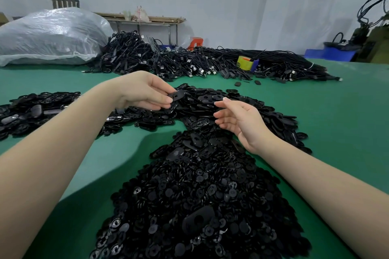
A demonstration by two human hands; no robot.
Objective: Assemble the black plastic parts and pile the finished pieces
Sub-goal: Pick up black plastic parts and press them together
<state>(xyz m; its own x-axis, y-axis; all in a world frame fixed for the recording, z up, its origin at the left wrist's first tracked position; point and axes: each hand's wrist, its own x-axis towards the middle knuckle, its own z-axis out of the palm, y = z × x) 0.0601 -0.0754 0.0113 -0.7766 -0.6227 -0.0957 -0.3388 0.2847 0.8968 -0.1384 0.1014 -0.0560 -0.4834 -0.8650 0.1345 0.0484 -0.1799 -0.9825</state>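
Note:
My left hand (145,90) pinches a flat black oval plastic shell (176,95) between thumb and fingers, just above the middle pile of oval shells (231,107). My right hand (237,118) hovers over the same pile to the right, palm turned inward, fingers loosely spread and holding nothing. A large heap of small round black plastic parts (197,200) lies in front of me, with one oval shell (197,219) on top of it. Another pile of black pieces (31,109) sits at the left on the green table (336,124).
A mass of black cables (189,61) runs across the back of the table, with a yellow and blue object (246,63) on it. A big clear plastic bag (50,35) lies at the back left. Blue bins (330,53) and a machine stand at the far right.

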